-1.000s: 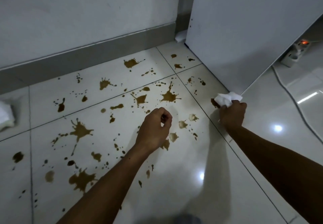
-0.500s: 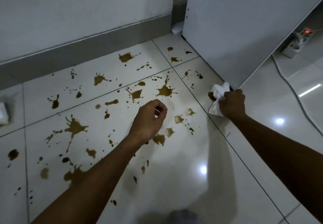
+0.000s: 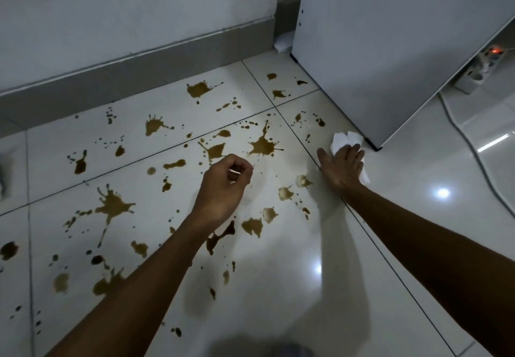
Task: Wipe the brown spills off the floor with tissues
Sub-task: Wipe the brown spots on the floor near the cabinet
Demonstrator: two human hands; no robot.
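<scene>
A white cabinet [image 3: 390,50] stands far right on the tiled floor [image 3: 278,301], brown spills [image 3: 262,145] scattered left. The right hand [image 3: 344,168] presses a tissue [image 3: 344,140] flat beside the cabinet; the left hand [image 3: 223,189] hovers curled, empty.

R hand [image 3: 344,168]: fingers straight, palm pressing white tissue [image 3: 345,140] flat on floor [image 3: 390,217], just beside cabinet corner [image 3: 373,145]. L hand [image 3: 223,186]: curled, hovering above brown spills [image 3: 262,146], small white bit between fingertips. Power strip [image 3: 483,68] far R, red lamp lit.
</scene>
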